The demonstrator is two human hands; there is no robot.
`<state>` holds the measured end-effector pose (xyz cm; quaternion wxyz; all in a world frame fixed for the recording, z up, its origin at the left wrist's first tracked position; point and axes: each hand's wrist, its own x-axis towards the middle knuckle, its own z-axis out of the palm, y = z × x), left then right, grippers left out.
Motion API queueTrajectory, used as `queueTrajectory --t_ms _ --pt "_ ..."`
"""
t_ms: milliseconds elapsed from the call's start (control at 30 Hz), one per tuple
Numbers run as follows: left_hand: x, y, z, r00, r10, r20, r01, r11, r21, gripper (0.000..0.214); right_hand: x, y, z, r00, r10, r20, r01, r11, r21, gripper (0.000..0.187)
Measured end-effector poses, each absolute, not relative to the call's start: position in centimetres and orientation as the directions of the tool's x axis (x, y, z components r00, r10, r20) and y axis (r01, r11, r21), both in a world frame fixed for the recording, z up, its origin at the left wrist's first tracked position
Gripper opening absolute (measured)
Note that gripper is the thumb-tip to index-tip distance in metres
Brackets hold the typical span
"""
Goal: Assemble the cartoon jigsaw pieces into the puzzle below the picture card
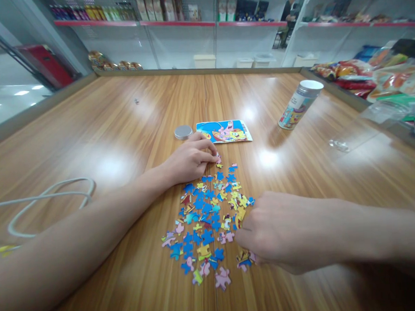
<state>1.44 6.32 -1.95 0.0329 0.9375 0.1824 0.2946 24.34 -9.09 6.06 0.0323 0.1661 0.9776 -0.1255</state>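
Observation:
Several small jigsaw pieces (206,216), mostly blue, yellow and pink, lie scattered in a heap on the wooden table (121,132). My left hand (190,160) rests at the far edge of the heap, its fingers pinched on a small piece. My right hand (279,233) lies at the heap's right side, fingers curled down onto the pieces; what they hold is hidden. Beyond the heap lies a cartoon picture card (223,131).
A round metal lid (183,132) sits left of the card. A cylindrical puzzle can (299,105) stands at the right. A white cable (52,200) loops at the left. Snack packets (374,77) line the right edge. Shop shelves stand behind.

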Motion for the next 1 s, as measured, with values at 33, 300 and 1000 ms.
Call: queueTrajectory --t_ms 33,300,1000 --pt "1.5 6.3 -1.9 0.762 0.359 0.538 0.32 -0.932 0.169 0.031 24.2 -9.1 6.1 -0.945 0.31 -0.109 0.327 0.917 -0.227 0.018" --pt "1.5 6.6 -2.2 0.739 0.327 0.589 0.276 -0.944 0.178 0.032 22.4 -10.5 4.3 -0.952 0.285 0.113 0.259 0.945 -0.2 0.02" --pt "1.8 6.1 -2.0 0.712 0.38 0.59 0.276 -0.925 0.262 0.027 22.0 -10.3 3.1 -0.96 0.28 0.014 0.266 0.923 -0.278 0.018"
